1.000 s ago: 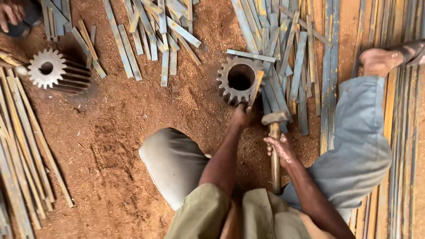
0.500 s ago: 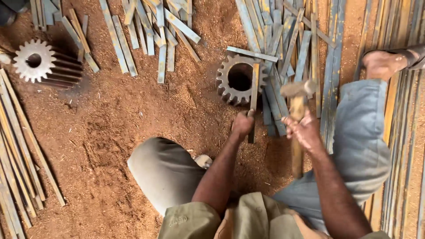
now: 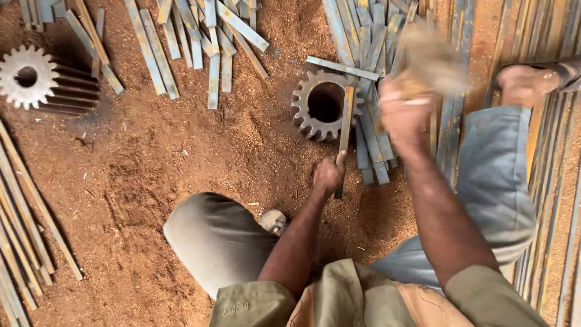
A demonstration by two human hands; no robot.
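Observation:
My left hand (image 3: 328, 174) grips the near end of a flat metal strip (image 3: 346, 121), whose far end rests across the rim of a rusty toothed gear (image 3: 305, 115) lying flat on the reddish ground. My right hand (image 3: 404, 112) is raised and blurred with motion, closed on the handle of a hammer (image 3: 431, 57) whose blurred head hangs above the pile of strips just right of the gear.
Loose metal strips (image 3: 200, 36) lie scattered at the top and in a pile (image 3: 375, 151) beside the gear. A second pale gear (image 3: 30, 75) lies at upper left. Long bars (image 3: 24, 224) run along the left edge and more (image 3: 557, 181) along the right. My knees and a sandalled foot (image 3: 532, 82) flank the work.
My right hand has swung the hammer from resting low by my knee up and forward over the strips. The left hand has stayed on the strip at the gear.

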